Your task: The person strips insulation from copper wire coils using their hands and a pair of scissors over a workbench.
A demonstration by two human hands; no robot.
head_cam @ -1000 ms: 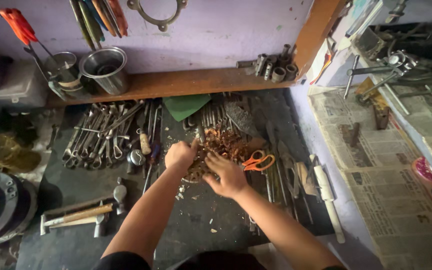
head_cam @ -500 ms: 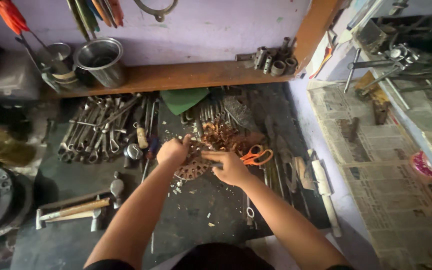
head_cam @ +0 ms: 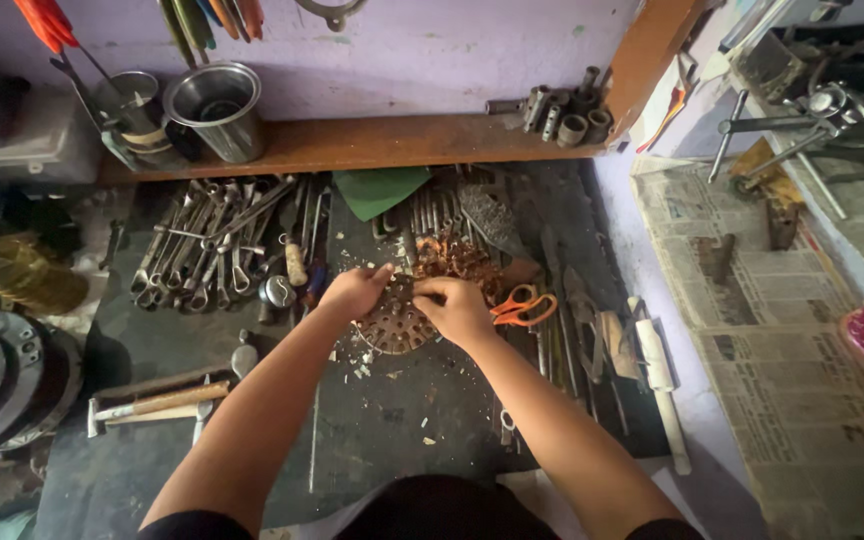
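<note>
The right hand (head_cam: 460,308) has moved from the 5 o'clock edge of the perforated round metal disc (head_cam: 395,325) up to its 1 o'clock rim, closing toward the left hand (head_cam: 352,292) with pinched fingertips.

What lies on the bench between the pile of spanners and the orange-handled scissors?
In the head view, between the spanners and the scissors lie both hands, left hand and right hand, on a round perforated metal disc, beside a small steel knob.

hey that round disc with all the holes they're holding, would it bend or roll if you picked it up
The perforated disc looks like rusty metal, so probably stiff, not floppy. It lies flat on the workbench between the left hand and right hand, so unlikely to roll unless stood on edge. Its holes likely make it lightish.
</note>
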